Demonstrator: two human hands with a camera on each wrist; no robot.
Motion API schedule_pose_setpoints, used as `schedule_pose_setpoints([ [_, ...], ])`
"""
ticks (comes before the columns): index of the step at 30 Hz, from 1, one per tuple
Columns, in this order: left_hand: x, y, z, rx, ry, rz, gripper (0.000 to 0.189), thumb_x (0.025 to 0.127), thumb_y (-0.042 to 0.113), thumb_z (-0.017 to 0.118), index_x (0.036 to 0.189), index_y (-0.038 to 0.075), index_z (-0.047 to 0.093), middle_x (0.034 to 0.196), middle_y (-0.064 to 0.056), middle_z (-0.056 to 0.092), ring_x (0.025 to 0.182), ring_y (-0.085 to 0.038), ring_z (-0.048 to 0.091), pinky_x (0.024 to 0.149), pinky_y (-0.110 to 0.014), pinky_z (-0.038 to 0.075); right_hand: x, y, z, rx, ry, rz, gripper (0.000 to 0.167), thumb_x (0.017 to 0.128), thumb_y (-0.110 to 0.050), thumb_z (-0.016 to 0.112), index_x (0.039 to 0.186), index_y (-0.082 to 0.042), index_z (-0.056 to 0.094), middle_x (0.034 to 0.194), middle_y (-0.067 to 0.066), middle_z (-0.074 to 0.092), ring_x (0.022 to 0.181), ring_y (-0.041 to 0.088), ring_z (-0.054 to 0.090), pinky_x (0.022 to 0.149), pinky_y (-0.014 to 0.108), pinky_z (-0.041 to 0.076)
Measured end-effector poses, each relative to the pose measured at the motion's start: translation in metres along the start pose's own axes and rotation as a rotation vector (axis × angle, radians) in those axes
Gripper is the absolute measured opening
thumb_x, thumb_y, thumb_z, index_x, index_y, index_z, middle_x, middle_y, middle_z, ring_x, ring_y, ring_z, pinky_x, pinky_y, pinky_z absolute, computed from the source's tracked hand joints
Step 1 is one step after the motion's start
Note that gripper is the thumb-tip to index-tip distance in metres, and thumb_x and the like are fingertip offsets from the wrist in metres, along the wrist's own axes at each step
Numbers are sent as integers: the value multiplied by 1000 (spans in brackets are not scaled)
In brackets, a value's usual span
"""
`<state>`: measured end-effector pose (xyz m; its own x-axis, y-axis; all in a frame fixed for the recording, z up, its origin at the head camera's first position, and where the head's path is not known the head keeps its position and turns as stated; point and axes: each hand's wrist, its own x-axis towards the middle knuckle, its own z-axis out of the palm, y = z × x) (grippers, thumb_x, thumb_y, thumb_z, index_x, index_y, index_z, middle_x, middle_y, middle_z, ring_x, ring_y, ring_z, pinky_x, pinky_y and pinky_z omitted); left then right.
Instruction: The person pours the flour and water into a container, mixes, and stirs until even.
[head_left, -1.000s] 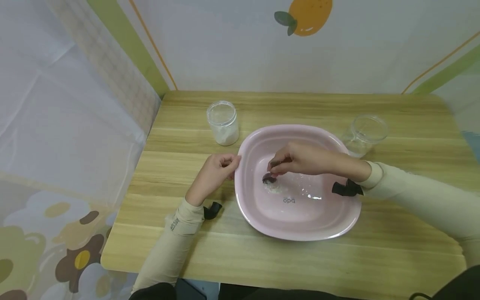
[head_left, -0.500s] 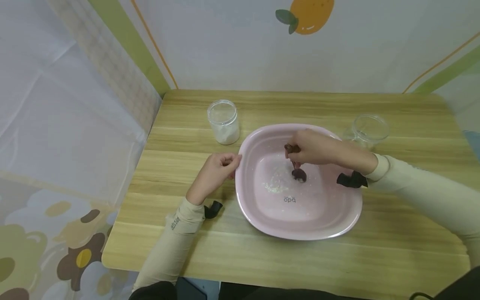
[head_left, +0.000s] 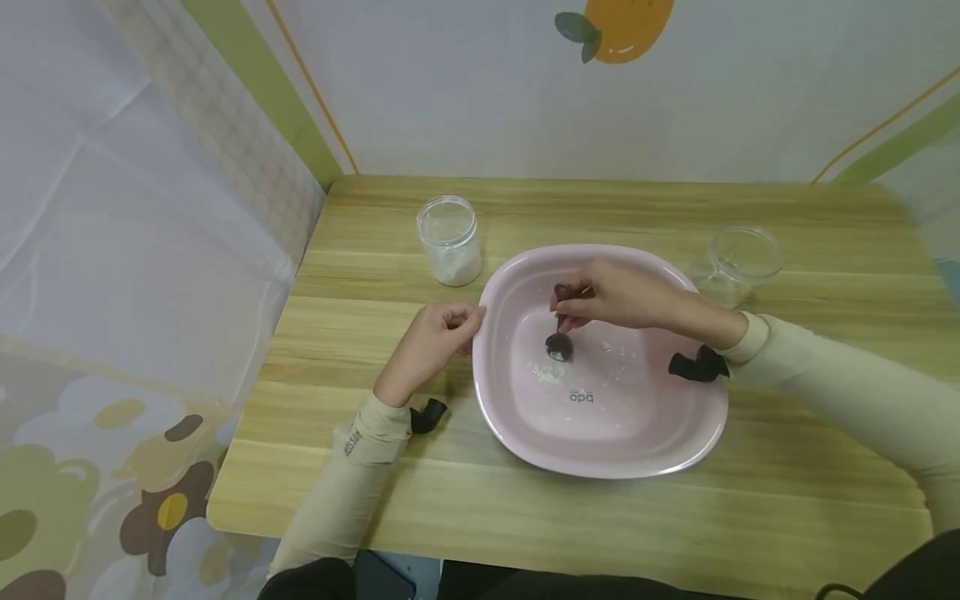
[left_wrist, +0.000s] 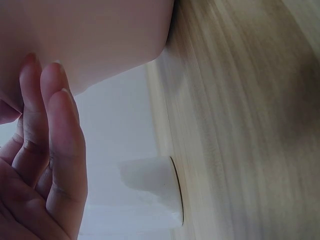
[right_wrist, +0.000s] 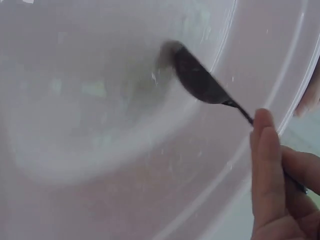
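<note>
We see a pink basin [head_left: 493, 383] on the wooden table [head_left: 300, 475], a little right of its middle; the left hand [head_left: 427, 346] pinches the basin's left rim, its grip narrow, the thumb at the edge and the fingers lying along the outer wall in the left wrist view; the right hand [head_left: 618, 296] reaches in over the basin's right side and holds a dark spoon [head_left: 558, 347] by its handle between thumb and fingers.

The spoon slants inside the basin, its bowl low, left of the middle, just beyond a pale, translucent clump [head_left: 550, 373]; we cannot tell whether the bowl touches the basin's floor; dark lettering [head_left: 581, 397] shows there, right of the clump and nearer to us.

Beyond the left hand we see a clear jar [head_left: 448, 246] standing upright, white matter in its lower part, just beside the basin's far left rim; a second clear jar [head_left: 738, 262] stands beyond the basin on the far right, partly behind the right forearm; both arms wear beige sleeves [head_left: 840, 383]; an orange fruit print [head_left: 628, 32] marks the pale backdrop [head_left: 450, 92] at the far side.
</note>
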<state>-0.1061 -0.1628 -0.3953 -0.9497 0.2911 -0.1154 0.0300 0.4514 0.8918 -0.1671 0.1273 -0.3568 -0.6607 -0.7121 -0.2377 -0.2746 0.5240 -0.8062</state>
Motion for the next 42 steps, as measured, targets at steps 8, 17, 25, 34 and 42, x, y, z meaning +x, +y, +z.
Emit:
schedule_pose_setpoints([
  [8, 0, 0, 0, 4, 3, 3, 38, 107, 35, 57, 84, 9, 72, 76, -3, 70, 80, -42, 67, 73, -35, 56, -1, -6, -6, -166, -50, 14, 14, 102, -10, 65, 93, -3, 74, 79, 5, 78, 79, 22, 79, 68, 24, 61],
  [17, 1, 0, 1, -10, 0, 0, 37, 107, 34, 57, 85, 8, 73, 78, -3, 71, 81, -44, 67, 73, -36, 58, -3, -12, 10, 52, -155, 10, 15, 103, -8, 62, 97, -1, 73, 90, 9, 79, 88, 25, 80, 82, 33, 65],
  [25, 1, 0, 1, -2, 1, -5, 36, 107, 35, 57, 86, 10, 73, 77, -2, 70, 80, -43, 67, 74, -38, 58, -1, -6, 5, 29, -16, -24, 17, 105, -6, 59, 104, 4, 73, 94, 15, 79, 92, 31, 79, 86, 38, 64],
  [34, 0, 1, 0, -4, -1, -12, 39, 108, 36, 57, 85, 9, 72, 77, -3, 71, 80, -43, 67, 77, -45, 59, -7, -7, -11, -169, -25, 91, 15, 103, -7, 61, 95, -2, 72, 81, 6, 76, 80, 21, 78, 73, 29, 63],
  [42, 0, 1, 1, -7, 5, -18, 40, 108, 36, 57, 84, 8, 72, 78, -4, 71, 80, -43, 68, 78, -50, 59, -6, -7, 3, 65, -170, 55, 14, 103, -9, 63, 96, -1, 72, 88, 7, 77, 88, 23, 79, 82, 32, 65],
])
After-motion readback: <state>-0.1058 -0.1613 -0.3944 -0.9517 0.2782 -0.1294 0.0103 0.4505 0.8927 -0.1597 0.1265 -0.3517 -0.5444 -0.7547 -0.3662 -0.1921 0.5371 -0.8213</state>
